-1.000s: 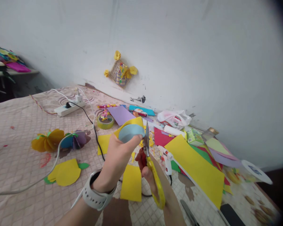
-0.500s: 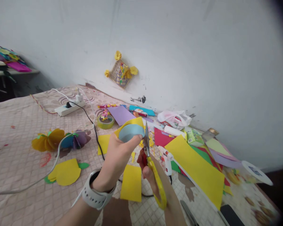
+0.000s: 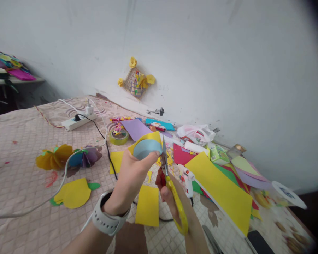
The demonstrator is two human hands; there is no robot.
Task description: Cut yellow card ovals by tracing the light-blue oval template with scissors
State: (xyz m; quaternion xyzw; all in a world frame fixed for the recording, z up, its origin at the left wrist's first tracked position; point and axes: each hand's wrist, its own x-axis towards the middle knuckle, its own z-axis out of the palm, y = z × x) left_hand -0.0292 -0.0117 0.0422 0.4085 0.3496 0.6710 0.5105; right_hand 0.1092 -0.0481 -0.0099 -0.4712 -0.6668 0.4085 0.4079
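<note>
My left hand (image 3: 131, 180), with a white watch on the wrist, pinches a light blue paper disc (image 3: 146, 148) held against a yellow paper sheet (image 3: 148, 138). My right hand (image 3: 172, 199) grips yellow-handled scissors (image 3: 172, 190); their blades point up along the right edge of the held paper. Both hands hover above the patterned tabletop (image 3: 23, 141), near the middle of the view.
Paper flowers (image 3: 66, 157), a yellow cut-out (image 3: 72, 193), a yellow rectangle (image 3: 147, 205), a tape roll (image 3: 118, 136), a power strip (image 3: 78, 121) with cables, a glue gun (image 3: 187, 178) and coloured sheets (image 3: 219, 188) lie around. A paper craft (image 3: 136, 81) hangs on the wall.
</note>
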